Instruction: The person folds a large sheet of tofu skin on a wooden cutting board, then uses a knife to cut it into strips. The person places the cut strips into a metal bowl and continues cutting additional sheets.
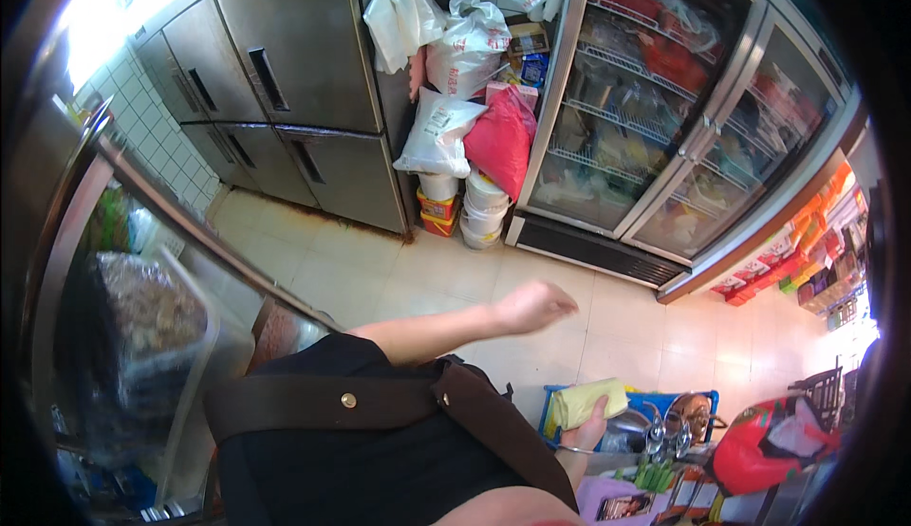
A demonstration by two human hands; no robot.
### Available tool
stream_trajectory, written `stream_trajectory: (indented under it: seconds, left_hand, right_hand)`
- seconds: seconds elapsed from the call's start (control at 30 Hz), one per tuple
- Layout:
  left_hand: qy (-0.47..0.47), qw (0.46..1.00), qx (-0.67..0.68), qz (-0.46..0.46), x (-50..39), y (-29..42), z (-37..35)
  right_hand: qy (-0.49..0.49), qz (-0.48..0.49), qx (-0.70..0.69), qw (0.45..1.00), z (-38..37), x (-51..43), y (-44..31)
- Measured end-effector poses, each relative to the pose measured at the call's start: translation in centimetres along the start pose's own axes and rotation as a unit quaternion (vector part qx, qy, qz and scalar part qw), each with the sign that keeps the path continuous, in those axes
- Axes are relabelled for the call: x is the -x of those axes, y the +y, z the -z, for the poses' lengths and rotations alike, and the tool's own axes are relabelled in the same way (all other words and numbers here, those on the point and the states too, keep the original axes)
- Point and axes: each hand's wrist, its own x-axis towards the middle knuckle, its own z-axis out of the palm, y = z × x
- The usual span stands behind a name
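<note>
My right hand (593,423), with a bangle at its wrist, grips a folded pale yellow cloth (587,401). The cloth is held over a blue plastic basket (714,403). Metal ladles (655,432) and other kitchenware show at the basket. My left hand (535,307) hangs out over the tiled floor, slightly blurred, its fingers curled and nothing visible in them. A dark top and a brown apron strap (320,405) cover my body below the arms.
Steel refrigerator cabinets (306,42) and a glass-door display fridge (640,99) stand along one side. Filled plastic bags (441,131) rest on stacked buckets (486,209) between them. A glass-sided cabinet (213,227) is close at left. A red bag (754,448) lies at right.
</note>
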Motion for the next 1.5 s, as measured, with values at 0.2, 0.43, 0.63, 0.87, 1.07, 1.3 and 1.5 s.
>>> stream_trajectory:
  seconds: [0.2,0.43,0.63,0.87,1.07,1.3,1.5]
  left_hand:
    - [0.144,0.981,-0.036,0.124,-5.3,-5.6,11.1]
    - [0.024,0.988,0.133,-0.070,-12.4,-2.9,15.8]
    - [-0.085,0.817,0.451,-0.349,-23.1,9.5,11.8]
    - [-0.037,0.819,0.424,-0.384,-33.8,6.3,11.9]
    - [-0.009,0.815,0.413,-0.406,-37.2,2.6,14.0]
    - [-0.031,0.782,0.454,-0.426,-38.1,-0.6,18.2]
    - [-0.056,0.780,0.478,-0.401,-38.4,-3.9,20.0]
  right_hand:
    - [0.040,-0.021,0.067,0.997,-2.2,-4.7,3.4]
    - [0.079,-0.001,0.182,0.980,-7.9,-15.1,0.4]
    - [-0.004,0.065,0.262,0.963,-18.3,-27.2,-2.3]
    - [-0.092,0.061,0.298,0.948,-28.0,-36.9,-3.2]
    - [-0.096,0.076,0.319,0.940,-31.3,-40.5,-3.5]
    - [-0.003,0.116,0.348,0.930,-33.1,-40.1,-3.5]
    - [0.070,0.145,0.365,0.917,-33.7,-38.5,-3.7]
